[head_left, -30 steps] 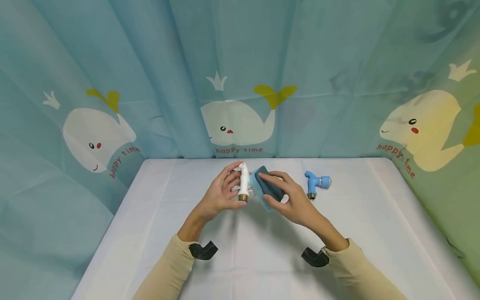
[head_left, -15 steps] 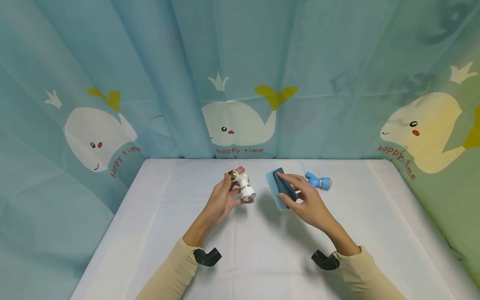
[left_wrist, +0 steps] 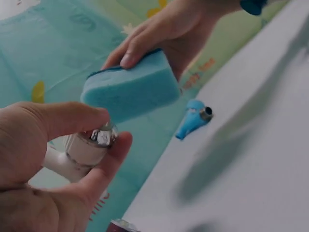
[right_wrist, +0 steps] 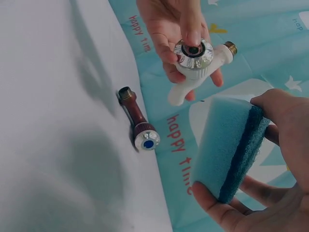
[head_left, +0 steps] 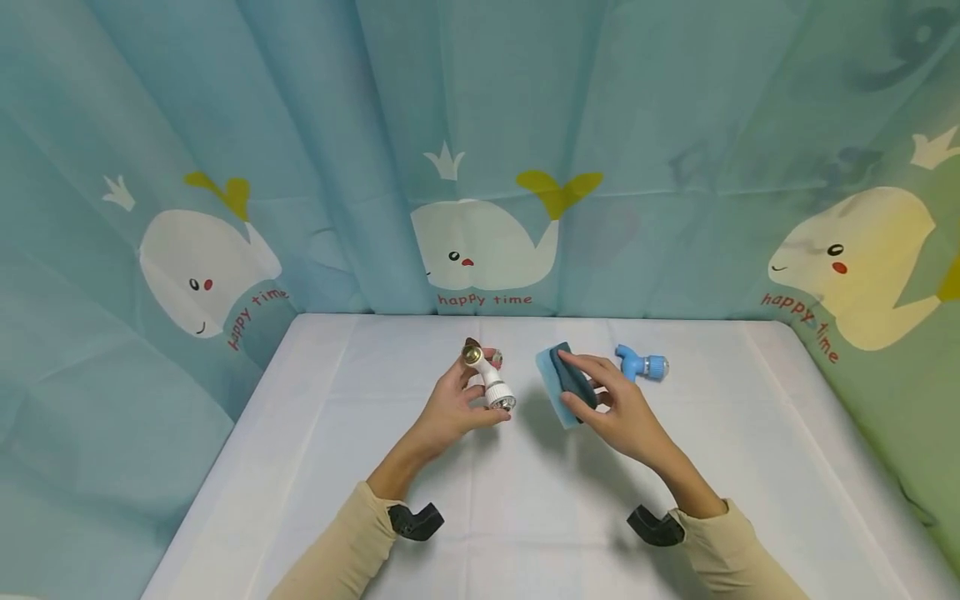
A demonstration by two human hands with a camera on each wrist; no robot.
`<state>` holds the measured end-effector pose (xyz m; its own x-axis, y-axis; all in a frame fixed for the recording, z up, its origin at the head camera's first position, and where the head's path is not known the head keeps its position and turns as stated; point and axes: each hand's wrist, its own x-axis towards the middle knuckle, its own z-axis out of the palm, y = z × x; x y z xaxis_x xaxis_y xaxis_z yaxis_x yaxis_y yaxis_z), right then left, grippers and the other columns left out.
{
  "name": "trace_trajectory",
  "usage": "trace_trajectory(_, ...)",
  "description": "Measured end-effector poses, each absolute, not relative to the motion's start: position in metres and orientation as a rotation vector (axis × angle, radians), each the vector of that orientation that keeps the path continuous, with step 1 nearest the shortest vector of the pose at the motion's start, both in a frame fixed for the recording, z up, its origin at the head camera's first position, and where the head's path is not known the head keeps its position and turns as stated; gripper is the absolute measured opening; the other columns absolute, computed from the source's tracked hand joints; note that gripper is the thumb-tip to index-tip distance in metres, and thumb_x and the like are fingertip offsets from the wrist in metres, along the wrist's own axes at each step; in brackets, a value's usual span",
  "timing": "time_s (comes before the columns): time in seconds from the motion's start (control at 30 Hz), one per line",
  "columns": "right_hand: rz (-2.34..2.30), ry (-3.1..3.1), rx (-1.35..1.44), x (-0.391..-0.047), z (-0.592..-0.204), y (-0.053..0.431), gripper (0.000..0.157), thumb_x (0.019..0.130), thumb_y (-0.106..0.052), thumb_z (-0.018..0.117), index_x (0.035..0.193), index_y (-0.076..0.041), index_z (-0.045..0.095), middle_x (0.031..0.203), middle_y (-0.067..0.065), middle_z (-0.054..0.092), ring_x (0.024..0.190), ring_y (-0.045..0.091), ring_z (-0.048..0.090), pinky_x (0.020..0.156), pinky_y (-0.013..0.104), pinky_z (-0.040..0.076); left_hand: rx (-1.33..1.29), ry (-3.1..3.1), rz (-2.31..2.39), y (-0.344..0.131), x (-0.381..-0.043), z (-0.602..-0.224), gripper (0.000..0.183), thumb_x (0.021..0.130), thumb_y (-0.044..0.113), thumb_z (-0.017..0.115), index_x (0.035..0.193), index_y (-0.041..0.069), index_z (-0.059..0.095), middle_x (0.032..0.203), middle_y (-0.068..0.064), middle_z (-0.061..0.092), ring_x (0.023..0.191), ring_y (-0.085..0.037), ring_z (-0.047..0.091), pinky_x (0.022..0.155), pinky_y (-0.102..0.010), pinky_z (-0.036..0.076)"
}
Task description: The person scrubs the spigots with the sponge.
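Observation:
My left hand (head_left: 444, 410) grips a white tap (head_left: 492, 379) above the table, its brass threaded end pointing up toward the head camera. In the left wrist view, thumb and a finger lie at the tap's chrome-capped knob (left_wrist: 102, 137). A short gap to the right, my right hand (head_left: 621, 410) pinches a sponge (head_left: 576, 383) between thumb and fingers. The sponge is light blue with a dark blue scouring side, best seen in the right wrist view. Sponge and white tap are apart.
On the white table (head_left: 562, 517), a blue tap (head_left: 634, 363) lies behind the right hand. A dark red-brown tap (right_wrist: 137, 113) lies near the far edge, mostly hidden behind the left hand in the head view. A whale-print curtain (head_left: 495, 100) hangs behind the table.
The sponge was against the white tap a second ago; the right hand has since drawn it away to the right. My left hand has turned the tap, swinging its brass end upward.

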<state>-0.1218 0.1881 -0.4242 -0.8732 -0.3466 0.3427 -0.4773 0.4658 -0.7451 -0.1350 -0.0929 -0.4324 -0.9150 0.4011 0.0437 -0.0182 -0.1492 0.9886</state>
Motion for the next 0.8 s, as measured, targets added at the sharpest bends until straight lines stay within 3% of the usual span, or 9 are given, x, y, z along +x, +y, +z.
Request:
trace_trajectory(0.17, 1.388, -2.570, 0.727, -0.121, -0.425, 0.188, 0.058, 0.098, -0.017, 0.073, 0.151, -0.024, 0.053, 0.146, 0.007, 0.054, 0.115, 0.022, 0.058, 0.080, 0.032, 0.058, 0.479, 2.186, 1.981, -0.094, -0.131, -0.434, 0.081, 0.081, -0.003, 0.082, 0.152, 0.015, 0.045, 0.136, -0.016, 0.056, 0.104, -0.021, 0.063, 0.078, -0.031, 0.060)
trace_trajectory(0.33, 1.410, -2.565, 0.742, -0.120, -0.424, 0.187, 0.058, 0.097, -0.016, 0.074, 0.151, -0.025, 0.053, 0.147, 0.005, 0.054, 0.114, 0.020, 0.058, 0.080, 0.033, 0.058, 0.525, 2.453, 1.801, -0.101, -0.126, -0.429, 0.088, 0.084, 0.015, 0.083, 0.156, 0.010, 0.032, 0.127, -0.010, 0.068, 0.117, -0.022, 0.063, 0.101, -0.037, 0.054)
trace_trajectory(0.4, 1.429, -2.556, 0.753, -0.119, -0.422, 0.186, 0.058, 0.097, -0.016, 0.074, 0.151, -0.026, 0.054, 0.147, 0.002, 0.054, 0.114, 0.018, 0.058, 0.080, 0.033, 0.058, 0.544, 2.392, 1.843, -0.104, -0.124, -0.424, 0.094, 0.086, 0.015, 0.081, 0.160, 0.010, 0.022, 0.132, -0.014, 0.065, 0.123, -0.025, 0.062, 0.106, -0.037, 0.050)
trace_trajectory(0.57, 1.528, -2.459, 0.840, -0.114, -0.409, 0.172, 0.060, 0.095, -0.009, 0.075, 0.150, -0.024, 0.055, 0.148, 0.000, 0.052, 0.120, 0.018, 0.056, 0.084, 0.030, 0.058, 0.601, 2.093, 1.999, -0.107, -0.122, -0.411, 0.091, 0.094, 0.008, 0.071, 0.165, 0.012, 0.015, 0.144, -0.022, 0.051, 0.127, -0.031, 0.057, 0.097, -0.032, 0.055)
trace_trajectory(0.7, 1.565, -2.361, 0.957, -0.107, -0.398, 0.153, 0.061, 0.093, -0.005, 0.076, 0.149, -0.019, 0.056, 0.150, 0.004, 0.050, 0.126, 0.021, 0.056, 0.086, 0.031, 0.059, 0.643, 1.830, 2.108, -0.103, -0.122, -0.408, 0.080, 0.100, 0.010, 0.062, 0.165, 0.007, 0.015, 0.148, -0.028, 0.044, 0.128, -0.028, 0.057, 0.094, -0.041, 0.058)
trace_trajectory(0.8, 1.494, -2.317, 0.981, -0.105, -0.398, 0.141, 0.060, 0.092, -0.004, 0.077, 0.147, -0.017, 0.058, 0.149, 0.006, 0.051, 0.126, 0.024, 0.057, 0.084, 0.037, 0.060, 0.665, 1.670, 2.180, -0.099, -0.121, -0.410, 0.078, 0.102, 0.015, 0.062, 0.164, 0.005, 0.016, 0.152, -0.029, 0.041, 0.131, -0.028, 0.056, 0.095, -0.048, 0.056)
